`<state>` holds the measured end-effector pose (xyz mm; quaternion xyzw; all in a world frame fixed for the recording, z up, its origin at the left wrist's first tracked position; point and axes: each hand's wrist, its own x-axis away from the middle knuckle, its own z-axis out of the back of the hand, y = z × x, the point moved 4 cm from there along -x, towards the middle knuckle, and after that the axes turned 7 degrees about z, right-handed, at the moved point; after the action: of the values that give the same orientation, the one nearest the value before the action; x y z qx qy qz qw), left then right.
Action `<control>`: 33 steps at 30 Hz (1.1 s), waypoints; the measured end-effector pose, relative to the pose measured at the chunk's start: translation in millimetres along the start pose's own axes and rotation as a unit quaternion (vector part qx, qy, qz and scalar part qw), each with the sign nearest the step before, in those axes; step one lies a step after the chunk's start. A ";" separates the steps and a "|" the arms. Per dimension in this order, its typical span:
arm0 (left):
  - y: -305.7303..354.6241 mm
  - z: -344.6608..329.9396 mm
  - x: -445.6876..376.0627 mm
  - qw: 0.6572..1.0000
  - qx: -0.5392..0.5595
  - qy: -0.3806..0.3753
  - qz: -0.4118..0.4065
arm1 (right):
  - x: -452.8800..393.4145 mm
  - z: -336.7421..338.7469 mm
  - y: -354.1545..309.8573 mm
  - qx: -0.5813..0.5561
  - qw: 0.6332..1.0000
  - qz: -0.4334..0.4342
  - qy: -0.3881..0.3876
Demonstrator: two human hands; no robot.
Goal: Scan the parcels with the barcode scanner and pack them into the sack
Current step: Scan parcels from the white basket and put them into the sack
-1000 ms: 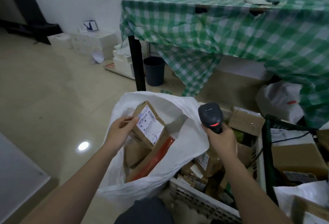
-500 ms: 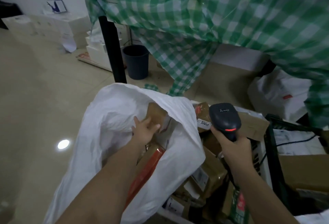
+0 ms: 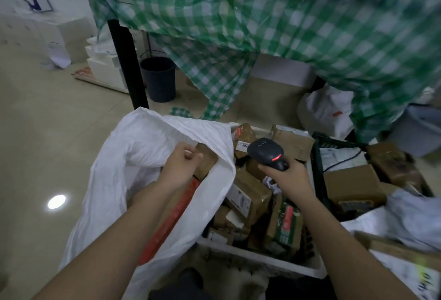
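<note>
Dim, flat indoor light w/ a greenish cast. One bright glare spot is reflected on the floor (image 3: pixel 56 201), lower left. Motion blur is seen on the cloth (image 3: pixel 358 44) and at right edge; wide-angle bending toward the corners. Shadows soft.
</note>
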<state>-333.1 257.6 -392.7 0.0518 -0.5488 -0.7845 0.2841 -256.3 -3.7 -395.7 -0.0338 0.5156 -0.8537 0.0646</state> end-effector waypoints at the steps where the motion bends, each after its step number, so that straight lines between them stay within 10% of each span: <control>1: 10.7 -3.4 7.9 1.000 -0.001 -0.011 -0.010 | 4.8 9.3 0.9 0.014 1.000 -0.004 -0.003; 9: 65.9 -82.3 32.5 0.952 -0.207 -0.043 -0.223 | 26.6 68.5 24.5 0.048 0.998 -0.040 -0.003; 17: 11.1 -208.6 14.7 0.671 -0.613 -0.365 -0.202 | 5.2 91.9 59.9 -0.033 0.996 -0.088 0.003; 23: -0.6 -222.3 -10.0 0.602 -0.689 -0.348 -0.205 | -13.5 91.1 72.3 -0.053 0.995 -0.078 -0.010; 28: 2.7 -219.6 -28.2 0.652 -0.636 -0.334 -0.244 | -15.3 93.0 80.4 -0.061 0.994 -0.091 -0.015; 33: 45.9 -190.7 -26.8 0.905 -0.295 -0.256 -0.170 | -9.8 112.6 72.7 -0.145 0.983 -0.094 0.064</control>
<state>-218.0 101.6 -432.8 -0.1443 -0.3291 -0.9332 -0.0014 -227.1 -134.3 -407.5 -0.0360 0.6317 -0.7724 -0.0548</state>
